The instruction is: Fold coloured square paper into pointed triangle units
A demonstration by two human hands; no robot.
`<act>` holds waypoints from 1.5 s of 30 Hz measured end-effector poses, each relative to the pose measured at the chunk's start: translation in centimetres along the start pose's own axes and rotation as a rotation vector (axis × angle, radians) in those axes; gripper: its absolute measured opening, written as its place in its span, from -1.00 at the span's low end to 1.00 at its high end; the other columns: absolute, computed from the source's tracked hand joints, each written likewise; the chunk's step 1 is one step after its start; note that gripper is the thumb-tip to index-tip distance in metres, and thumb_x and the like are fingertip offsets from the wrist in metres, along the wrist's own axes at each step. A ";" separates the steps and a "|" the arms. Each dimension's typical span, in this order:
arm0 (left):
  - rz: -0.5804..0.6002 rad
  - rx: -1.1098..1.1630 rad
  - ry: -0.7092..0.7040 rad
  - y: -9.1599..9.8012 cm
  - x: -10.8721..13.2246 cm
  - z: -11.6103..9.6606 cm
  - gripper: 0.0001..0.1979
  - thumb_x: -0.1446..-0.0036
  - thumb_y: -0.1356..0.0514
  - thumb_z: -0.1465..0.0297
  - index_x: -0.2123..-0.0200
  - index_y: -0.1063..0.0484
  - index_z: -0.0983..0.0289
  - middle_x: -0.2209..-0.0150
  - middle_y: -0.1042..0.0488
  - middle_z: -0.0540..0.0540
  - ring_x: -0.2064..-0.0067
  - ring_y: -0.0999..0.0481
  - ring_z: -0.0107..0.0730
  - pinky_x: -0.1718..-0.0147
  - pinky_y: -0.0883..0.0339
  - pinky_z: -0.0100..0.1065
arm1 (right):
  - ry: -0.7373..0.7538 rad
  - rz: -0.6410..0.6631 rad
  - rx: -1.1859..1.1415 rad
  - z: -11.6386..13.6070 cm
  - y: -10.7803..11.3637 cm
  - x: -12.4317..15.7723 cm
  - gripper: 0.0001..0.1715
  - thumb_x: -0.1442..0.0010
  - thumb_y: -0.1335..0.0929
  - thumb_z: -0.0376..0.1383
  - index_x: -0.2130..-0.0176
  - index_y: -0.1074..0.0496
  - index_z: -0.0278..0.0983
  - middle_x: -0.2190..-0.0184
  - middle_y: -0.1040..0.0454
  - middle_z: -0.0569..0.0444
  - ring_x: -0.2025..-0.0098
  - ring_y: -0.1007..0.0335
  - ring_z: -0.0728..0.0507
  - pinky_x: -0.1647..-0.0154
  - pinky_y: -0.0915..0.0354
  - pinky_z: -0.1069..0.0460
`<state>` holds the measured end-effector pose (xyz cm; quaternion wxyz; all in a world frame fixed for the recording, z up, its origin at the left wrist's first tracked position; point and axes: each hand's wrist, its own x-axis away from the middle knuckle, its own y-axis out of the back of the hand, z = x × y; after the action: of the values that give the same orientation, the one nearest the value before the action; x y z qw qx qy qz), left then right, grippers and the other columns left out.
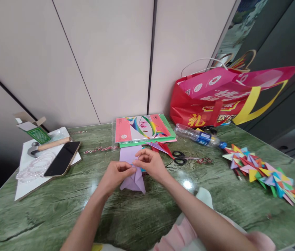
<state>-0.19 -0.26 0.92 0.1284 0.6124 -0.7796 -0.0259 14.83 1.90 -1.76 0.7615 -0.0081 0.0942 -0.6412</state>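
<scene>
A folded piece of purple paper (pixel 134 184) is between my two hands, low over the table. My left hand (pixel 116 174) pinches its left side with thumb and forefinger. From the other side my right hand (pixel 152 164) holds it in a pinch near the top, the fingertips of both hands almost meeting. Creased flaps spread out at the paper's lower end. Flat purple paper (pixel 127 153) shows just beyond my fingers; whether it joins the folded piece I cannot tell. A bit of blue paper is partly hidden beneath.
Behind my hands lies a pack of coloured paper (pixel 143 129). Scissors (pixel 181 158), a plastic bottle (pixel 202 136) and colourful folded-paper pieces (pixel 265 170) lie rightward, below a red bag (pixel 207 101). Leftward are a phone (pixel 63 158), a hammer (pixel 50 144), beads (pixel 36 167) and a small box (pixel 36 132).
</scene>
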 end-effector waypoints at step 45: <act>-0.199 0.200 0.146 1.0 -0.5 0.3 -0.66 0.37 -0.37 0.23 0.55 -0.47 0.38 0.60 -0.46 0.01 0.60 -0.34 -0.50 0.59 -0.16 -0.48 | -0.051 0.159 0.063 0.0 0.5 -0.1 -0.80 0.13 -0.38 -0.37 0.38 -0.50 -0.32 0.43 -0.51 0.08 0.40 -0.40 -0.05 0.31 -0.32 0.03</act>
<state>-1.06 0.39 0.78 0.1200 0.6966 -0.7024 0.0839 15.26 2.12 -1.79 0.8120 0.0072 0.0551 -0.5810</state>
